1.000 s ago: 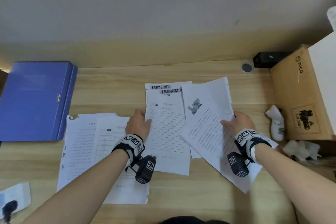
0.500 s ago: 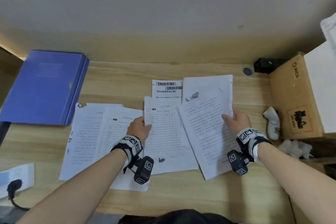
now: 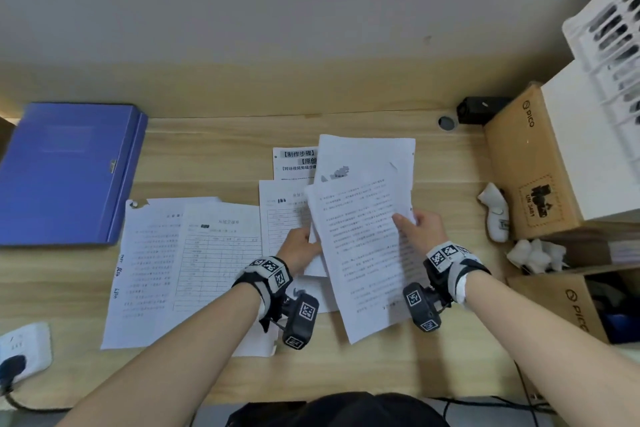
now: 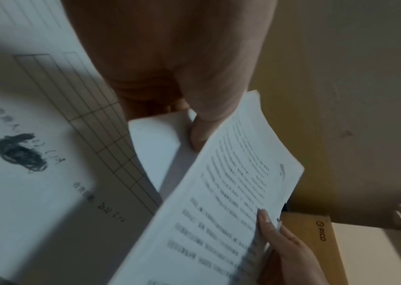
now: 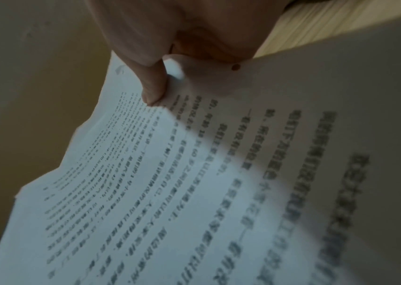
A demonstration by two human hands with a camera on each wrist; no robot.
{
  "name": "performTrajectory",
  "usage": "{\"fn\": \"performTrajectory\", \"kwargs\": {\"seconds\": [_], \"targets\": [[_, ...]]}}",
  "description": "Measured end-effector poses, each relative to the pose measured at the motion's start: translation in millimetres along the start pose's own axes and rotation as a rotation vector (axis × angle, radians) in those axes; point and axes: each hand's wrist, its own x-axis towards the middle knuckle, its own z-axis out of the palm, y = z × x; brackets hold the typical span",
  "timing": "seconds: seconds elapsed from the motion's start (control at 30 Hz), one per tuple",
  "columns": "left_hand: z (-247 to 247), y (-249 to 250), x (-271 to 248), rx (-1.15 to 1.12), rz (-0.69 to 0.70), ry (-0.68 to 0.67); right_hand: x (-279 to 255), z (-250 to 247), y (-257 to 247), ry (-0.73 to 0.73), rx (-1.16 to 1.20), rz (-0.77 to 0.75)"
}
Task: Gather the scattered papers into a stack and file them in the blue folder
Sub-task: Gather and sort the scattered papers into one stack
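Observation:
A closed blue folder (image 3: 69,170) lies at the desk's far left. Printed papers are spread over the middle: two overlapping sheets (image 3: 149,267) beside the folder, a form sheet (image 3: 280,215), and a title sheet (image 3: 294,163) behind it. My right hand (image 3: 405,222) pinches the right edge of a text sheet (image 3: 363,253), thumb on top (image 5: 153,90), and holds it lifted over the others. My left hand (image 3: 308,243) pinches the left edge of a white sheet (image 4: 155,138) that lies under the text sheet and over the form.
Two cardboard boxes (image 3: 530,163) (image 3: 561,305) stand along the right edge, with a white controller (image 3: 497,215) and crumpled tissue (image 3: 533,253) beside them. A black box (image 3: 478,109) sits at the back. A power strip (image 3: 24,347) lies at the front left.
My right hand has carried the text sheet leftward over the middle papers. My left hand has moved right, off the form sheet, onto the edge of the white sheet beneath.

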Motion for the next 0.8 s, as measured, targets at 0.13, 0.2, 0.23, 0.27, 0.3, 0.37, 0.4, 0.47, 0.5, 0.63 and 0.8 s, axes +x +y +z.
{"fn": "performTrajectory", "kwargs": {"seconds": [0.13, 0.2, 0.23, 0.27, 0.3, 0.37, 0.4, 0.47, 0.5, 0.63, 0.8], "targets": [[-15.2, -6.7, -6.1, 0.060, 0.049, 0.059, -3.0, -2.1, 8.0, -0.055, -0.005, 0.018], [-27.7, -7.0, -9.1, 0.100, 0.034, 0.062, -3.8, -4.3, 7.3, -0.043, -0.033, 0.021], [-33.1, -5.9, -11.2, 0.118, 0.014, 0.054, -3.3, -5.6, 6.8, -0.027, -0.038, 0.027], [-37.4, -5.4, -11.9, 0.135, 0.006, 0.051, -2.1, -6.6, 6.3, -0.007, -0.034, 0.034], [-39.6, -3.7, -14.5, 0.154, -0.009, 0.046, -1.3, -7.0, 6.2, 0.013, -0.022, 0.045], [-38.6, -6.0, -17.1, 0.153, -0.039, 0.021, 2.6, -5.1, 10.6, 0.040, -0.002, 0.060], [-35.9, -8.8, -18.4, 0.112, -0.051, 0.006, 4.3, -3.4, 13.6, 0.039, -0.001, 0.068], [-27.2, -16.8, -20.4, 0.005, -0.062, -0.001, 6.7, 0.6, 20.5, -0.008, -0.019, 0.109], [-22.9, -22.1, -19.4, -0.002, -0.065, 0.025, 6.8, 2.8, 23.1, -0.049, -0.031, 0.133], [-4.7, -38.2, -12.0, 0.114, -0.124, 0.137, -1.7, 3.9, 26.1, -0.123, -0.134, 0.194], [-8.7, -21.1, -14.2, 0.269, -0.089, 0.177, -6.1, -5.1, -0.6, 0.149, -0.366, -0.076]]}}
